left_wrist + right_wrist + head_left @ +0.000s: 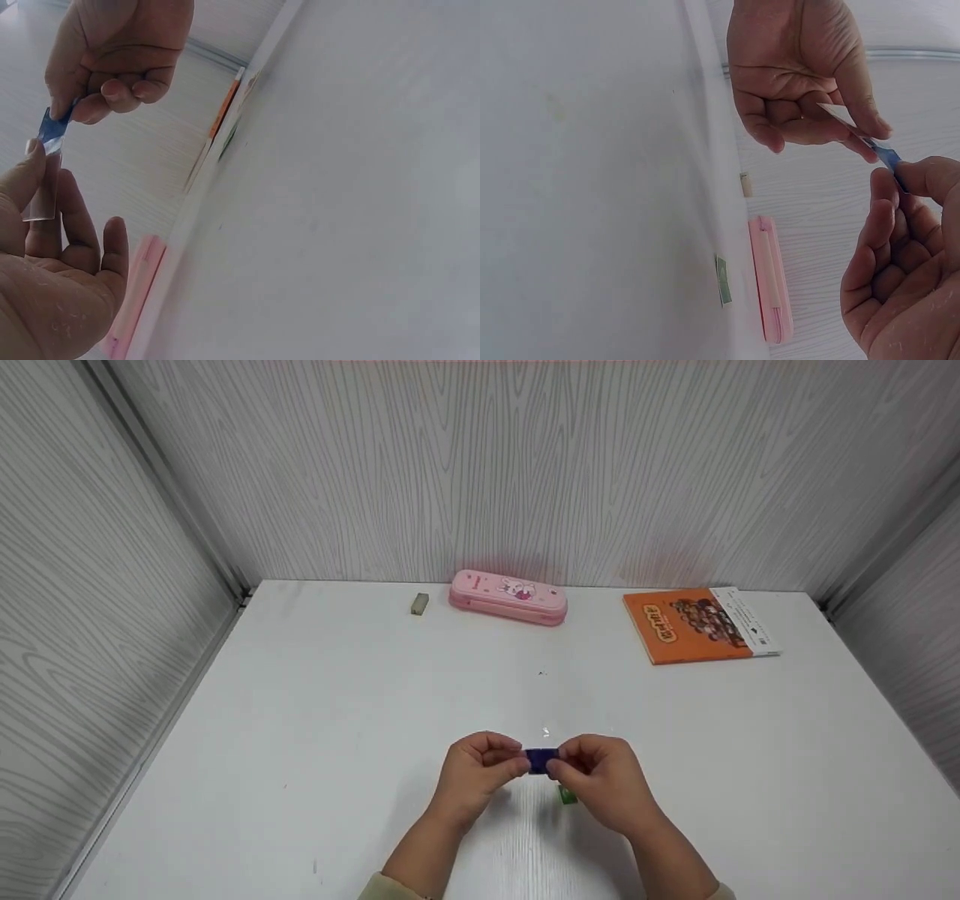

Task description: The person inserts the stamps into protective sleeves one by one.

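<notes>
Above the white table, both hands hold a small flat strip (541, 760), dark blue in the head view. The left wrist view shows it as a clear piece (45, 196) with a blue end (54, 126). My left hand (474, 776) pinches the clear part between thumb and fingers. At the blue end, my right hand (611, 781) has its thumb and index finger closed on the strip. Fingertips cover both ends, so its exact kind cannot be told. Below the right hand lies a small green piece (568, 795), partly hidden in the head view.
A pink pencil case (510, 597) lies at the table's back edge, with a small greyish-beige block (419, 604) to its left. An orange book (694, 626) is at the back right. Grey wood-grain panels (480, 472) enclose the back and sides of the white table (300, 720).
</notes>
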`<state>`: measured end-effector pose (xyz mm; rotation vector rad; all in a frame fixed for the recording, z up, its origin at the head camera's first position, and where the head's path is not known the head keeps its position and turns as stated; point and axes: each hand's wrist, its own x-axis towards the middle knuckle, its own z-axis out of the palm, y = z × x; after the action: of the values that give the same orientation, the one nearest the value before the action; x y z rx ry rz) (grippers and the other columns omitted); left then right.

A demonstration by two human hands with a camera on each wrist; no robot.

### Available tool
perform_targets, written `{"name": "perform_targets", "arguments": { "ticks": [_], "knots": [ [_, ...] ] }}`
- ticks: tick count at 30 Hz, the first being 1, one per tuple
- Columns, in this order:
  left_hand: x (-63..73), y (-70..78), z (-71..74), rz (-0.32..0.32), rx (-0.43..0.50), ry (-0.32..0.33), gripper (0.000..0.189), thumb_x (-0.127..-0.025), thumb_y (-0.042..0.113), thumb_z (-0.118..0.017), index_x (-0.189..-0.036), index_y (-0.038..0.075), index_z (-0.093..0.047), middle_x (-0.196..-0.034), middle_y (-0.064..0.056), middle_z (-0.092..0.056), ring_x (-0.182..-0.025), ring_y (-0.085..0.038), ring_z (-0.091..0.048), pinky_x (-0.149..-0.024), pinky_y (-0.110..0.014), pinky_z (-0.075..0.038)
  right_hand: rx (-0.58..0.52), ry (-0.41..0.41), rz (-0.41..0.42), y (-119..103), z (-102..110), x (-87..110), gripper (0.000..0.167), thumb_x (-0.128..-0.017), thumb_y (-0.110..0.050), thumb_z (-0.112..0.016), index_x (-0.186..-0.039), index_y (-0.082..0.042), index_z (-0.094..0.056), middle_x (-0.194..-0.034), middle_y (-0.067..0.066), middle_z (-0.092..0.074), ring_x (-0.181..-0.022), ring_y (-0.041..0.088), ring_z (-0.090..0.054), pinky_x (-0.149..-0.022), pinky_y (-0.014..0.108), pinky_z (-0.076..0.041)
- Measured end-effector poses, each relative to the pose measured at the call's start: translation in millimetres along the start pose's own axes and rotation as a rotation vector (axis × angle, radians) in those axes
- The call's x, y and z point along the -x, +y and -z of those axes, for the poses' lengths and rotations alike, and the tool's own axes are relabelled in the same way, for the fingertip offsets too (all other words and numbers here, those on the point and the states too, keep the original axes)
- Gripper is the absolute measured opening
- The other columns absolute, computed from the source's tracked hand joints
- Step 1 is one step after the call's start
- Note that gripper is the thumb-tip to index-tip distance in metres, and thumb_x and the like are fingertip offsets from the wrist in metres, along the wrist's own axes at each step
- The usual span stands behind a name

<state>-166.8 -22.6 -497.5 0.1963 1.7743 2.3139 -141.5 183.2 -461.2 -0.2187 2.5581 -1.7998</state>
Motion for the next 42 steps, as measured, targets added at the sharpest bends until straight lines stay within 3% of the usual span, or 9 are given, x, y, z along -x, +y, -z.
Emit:
{"name": "perform_targets", "arguments": {
  "ticks": [11,29,42],
  "knots": [
    [-0.1,-0.8,0.7,0.013,-0.050,-0.016,0.018,-0.088,-0.002,-0.083,-0.103,-0.006,-0.075,-0.095,-0.011,-0.080,-0.091,-0.018,-0.076,-0.082,-0.028,-0.058,-0.013,-0.012,-0.012,-2.0,-0.8,0.2,0.008,-0.091,-0.001,-0.079,-0.086,-0.002,-0.073,-0.072,0.005,-0.066,-0.061,0.011,-0.053,-0.054,0.020,-0.042],
    [-0.7,-1.7,-0.5,-0.001,-0.076,-0.047,0.019,-0.086,-0.003,-0.084,-0.102,-0.008,-0.075,-0.096,-0.014,-0.080,-0.093,-0.021,-0.077,-0.082,-0.029,-0.060,-0.007,-0.054,-0.013,-4.8,-2.0,1.0,0.008,-0.093,-0.006,-0.081,-0.091,-0.001,-0.076,-0.075,0.004,-0.066,-0.066,0.011,-0.055,-0.057,0.021,-0.046],
    [-0.2,-1.1,-1.3,-0.008,-0.047,-0.033,0.018,-0.087,-0.004,-0.084,-0.102,-0.009,-0.075,-0.096,-0.013,-0.079,-0.094,-0.021,-0.077,-0.085,-0.032,-0.061,-0.005,-0.020,0.030,-1.9,-4.0,1.1,0.006,-0.091,-0.003,-0.082,-0.095,-0.004,-0.077,-0.079,0.004,-0.070,-0.067,0.013,-0.058,-0.058,0.021,-0.048]
  ]
}}
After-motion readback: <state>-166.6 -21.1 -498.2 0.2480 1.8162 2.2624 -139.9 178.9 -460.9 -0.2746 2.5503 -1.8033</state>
